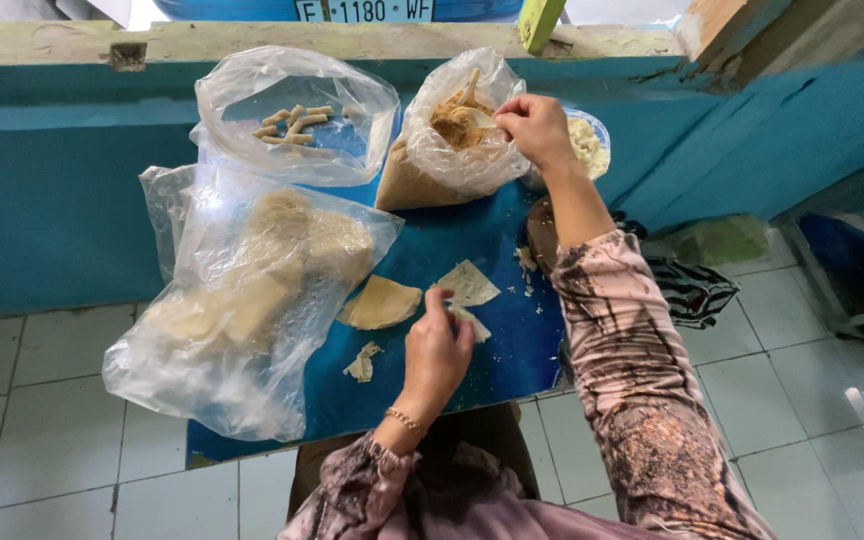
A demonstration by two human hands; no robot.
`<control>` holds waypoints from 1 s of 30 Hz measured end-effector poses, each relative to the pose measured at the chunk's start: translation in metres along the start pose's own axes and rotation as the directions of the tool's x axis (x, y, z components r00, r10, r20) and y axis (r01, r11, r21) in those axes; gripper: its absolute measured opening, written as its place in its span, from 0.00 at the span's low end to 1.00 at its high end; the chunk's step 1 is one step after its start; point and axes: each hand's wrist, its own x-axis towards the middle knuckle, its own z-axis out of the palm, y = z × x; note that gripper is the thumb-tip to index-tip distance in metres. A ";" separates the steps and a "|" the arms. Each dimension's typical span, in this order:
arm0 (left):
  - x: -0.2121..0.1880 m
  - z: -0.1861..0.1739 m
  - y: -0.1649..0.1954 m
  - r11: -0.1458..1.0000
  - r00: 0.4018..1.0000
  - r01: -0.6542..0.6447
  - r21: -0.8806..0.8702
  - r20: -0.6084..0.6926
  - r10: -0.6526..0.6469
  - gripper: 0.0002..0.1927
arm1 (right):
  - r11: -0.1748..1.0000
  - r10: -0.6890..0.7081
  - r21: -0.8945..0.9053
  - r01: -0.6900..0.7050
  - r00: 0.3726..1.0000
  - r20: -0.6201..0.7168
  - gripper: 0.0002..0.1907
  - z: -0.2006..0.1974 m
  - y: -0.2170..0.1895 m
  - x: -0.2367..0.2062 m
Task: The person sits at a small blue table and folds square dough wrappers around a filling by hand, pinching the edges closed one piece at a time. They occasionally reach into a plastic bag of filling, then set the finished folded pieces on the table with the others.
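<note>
Left hand (436, 350) is pressing fingertips down on a thin, pale, triangular wrapper (468, 285) lying flat on the blue counter (432, 245), while right hand (536, 128) is pinching a small spoon (479, 117) inside the clear bag of brown crumbly filling (457, 125).

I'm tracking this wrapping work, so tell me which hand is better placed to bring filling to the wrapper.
Right. The right hand is already at the open bag of filling, gripping a spoon in it. The left hand is pressing the wrapper flat on the blue board.
</note>
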 end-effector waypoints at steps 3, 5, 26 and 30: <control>-0.021 -0.002 0.004 0.954 0.993 0.114 -0.276 0.063 -0.100 0.21 | 1.000 -0.010 -0.004 0.010 0.999 -0.037 0.04 -0.007 0.003 -0.008; -0.030 -0.002 0.004 0.903 0.973 0.212 -0.374 0.169 -0.158 0.22 | 0.994 -0.062 -0.096 0.052 0.992 -0.109 0.05 -0.009 0.006 -0.011; -0.080 -0.054 -0.007 0.910 0.967 -0.253 0.328 0.105 0.231 0.20 | 0.998 0.033 -0.046 -0.032 0.999 0.010 0.05 -0.035 -0.028 -0.160; -0.074 -0.065 -0.017 0.679 0.773 -0.609 0.409 0.116 0.624 0.14 | 0.991 0.132 -0.049 -0.127 0.984 0.120 0.05 -0.029 -0.027 -0.249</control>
